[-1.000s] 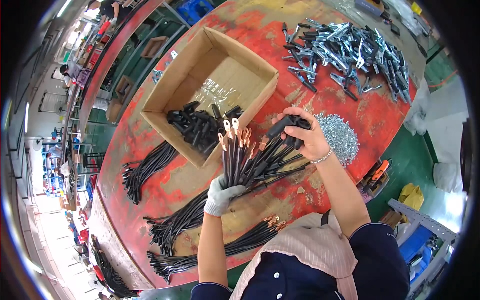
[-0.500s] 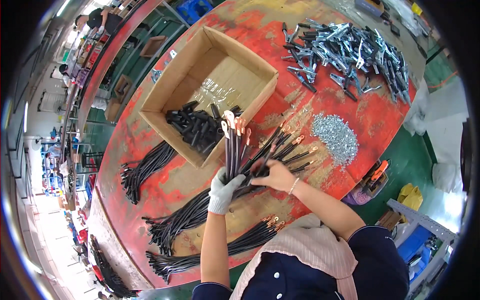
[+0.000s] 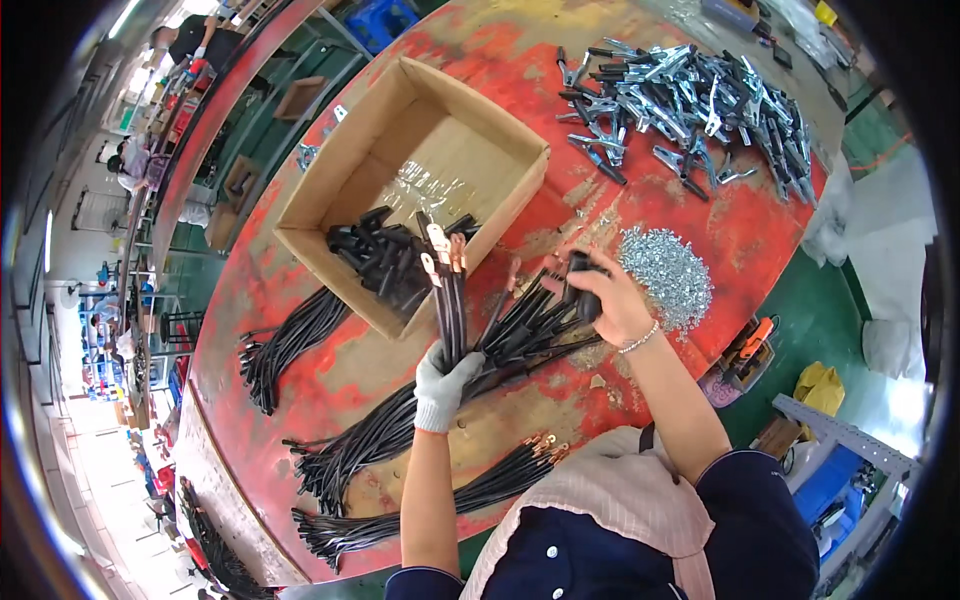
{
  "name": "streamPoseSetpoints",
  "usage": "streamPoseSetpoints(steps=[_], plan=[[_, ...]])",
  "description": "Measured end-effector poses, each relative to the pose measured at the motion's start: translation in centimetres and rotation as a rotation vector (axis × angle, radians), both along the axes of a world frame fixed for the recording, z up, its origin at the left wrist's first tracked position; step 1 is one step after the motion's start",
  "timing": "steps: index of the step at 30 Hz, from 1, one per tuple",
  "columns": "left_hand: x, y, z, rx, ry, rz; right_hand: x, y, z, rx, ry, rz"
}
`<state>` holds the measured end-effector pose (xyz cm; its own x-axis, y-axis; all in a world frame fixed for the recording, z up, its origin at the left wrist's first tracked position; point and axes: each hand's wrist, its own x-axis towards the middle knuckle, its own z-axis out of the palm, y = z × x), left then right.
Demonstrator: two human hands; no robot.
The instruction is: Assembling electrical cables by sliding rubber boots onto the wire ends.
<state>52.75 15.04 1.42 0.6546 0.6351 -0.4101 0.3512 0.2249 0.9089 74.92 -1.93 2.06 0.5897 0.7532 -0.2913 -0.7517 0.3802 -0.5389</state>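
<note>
My left hand (image 3: 446,384), in a pale work glove, is closed around several black cables (image 3: 451,318) that stand up with copper and silvery ring lugs at their tips. My bare right hand (image 3: 622,308) is to the right, over the ends of a spread cable bundle (image 3: 522,335). Its fingers curl around black tubular sleeves (image 3: 584,286); how many is partly hidden. The long bundle (image 3: 370,440) runs beneath my left hand toward the lower left. Behind that hand, the cardboard box (image 3: 478,105) holds loose black sleeves (image 3: 385,262).
Black-handled metal spring clamps (image 3: 690,105) are heaped at the far right. A pile of small silvery parts (image 3: 668,280) lies right of my right hand. More cable bundles (image 3: 295,345) (image 3: 430,505) rest on the worn red table (image 3: 330,390). People work in the background at left.
My right hand has moved right and away from my left hand, and black sleeves now show in its fingers. The left hand, still gripping its cables, has shifted only slightly.
</note>
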Motion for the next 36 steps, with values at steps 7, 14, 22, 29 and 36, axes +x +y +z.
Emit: streamPoseSetpoints(steps=[7,14,22,29,36], plan=[[-0.1,-1.0,0.3,0.021,0.099,-0.060,0.5,0.7,0.4,-0.038,0.195,-0.127],[-0.1,-1.2,0.3,0.030,0.134,-0.066,-0.7,1.1,1.0,-0.111,0.137,-0.250],[-0.2,-1.2,-0.6,0.091,0.143,-0.083,-2.0,0.4,-0.3,-0.447,-0.679,-0.144],[-0.4,-0.7,-0.8,0.021,0.042,-0.016,-3.9,1.0,0.3,-0.166,-0.533,0.060],[0.8,-0.4,-0.2,0.049,-0.071,0.068,-8.1,3.8,-7.1,-0.622,-0.977,0.686]])
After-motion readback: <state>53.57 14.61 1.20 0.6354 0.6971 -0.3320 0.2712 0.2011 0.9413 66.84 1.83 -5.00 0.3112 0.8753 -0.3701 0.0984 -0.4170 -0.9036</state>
